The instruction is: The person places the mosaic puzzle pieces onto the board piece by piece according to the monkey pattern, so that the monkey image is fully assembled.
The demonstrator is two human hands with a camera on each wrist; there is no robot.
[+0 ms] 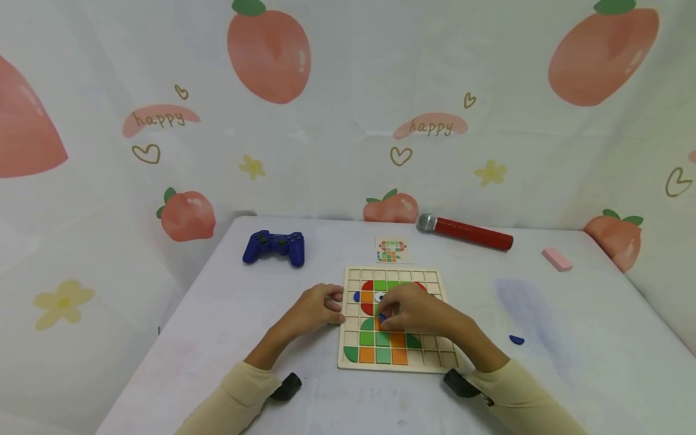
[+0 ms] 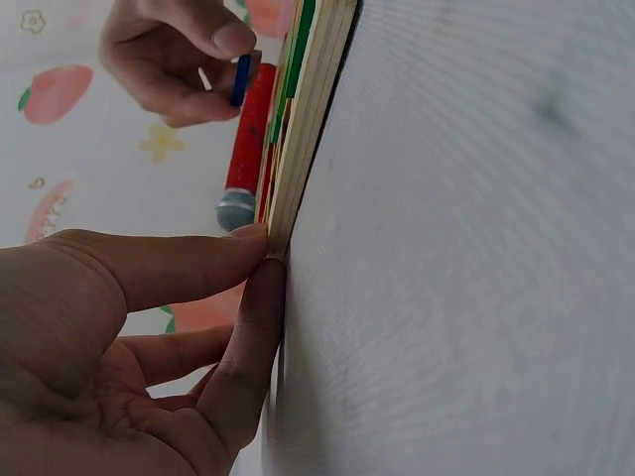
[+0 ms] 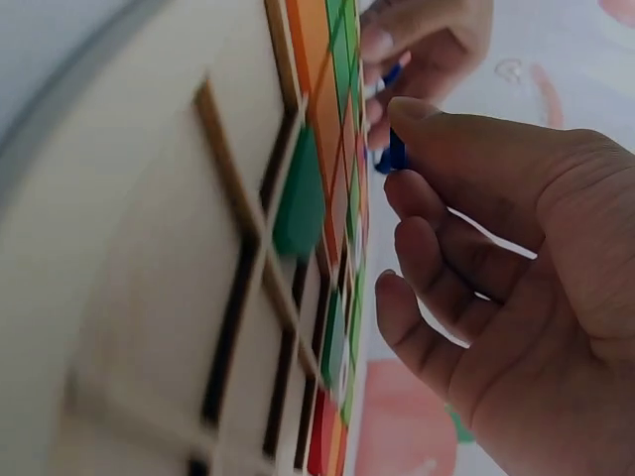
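Note:
On the white table lies a wooden grid board (image 1: pixel 353 275) with red, green, orange and other coloured pieces set in its cells. My left hand (image 1: pixel 316 308) is at the board's left side; the left wrist view shows its thumb and index finger pinching the edge. Over the middle of the board, my right hand (image 1: pixel 417 309) pinches a small blue piece (image 3: pixel 397 149) between thumb and index finger. Its remaining fingers curl loosely beneath. That hand covers part of the pattern. A blue half-round piece (image 1: pixel 516 340) rests on the table to the right.
Behind the board is a small pattern card (image 1: pixel 393 250). A blue game controller (image 1: pixel 274 246) lies at the back left, a red microphone (image 1: pixel 470 234) at the back right. Farther right is a pink block (image 1: pixel 557 259). A patterned cloth (image 1: pixel 337 151) hangs behind the table.

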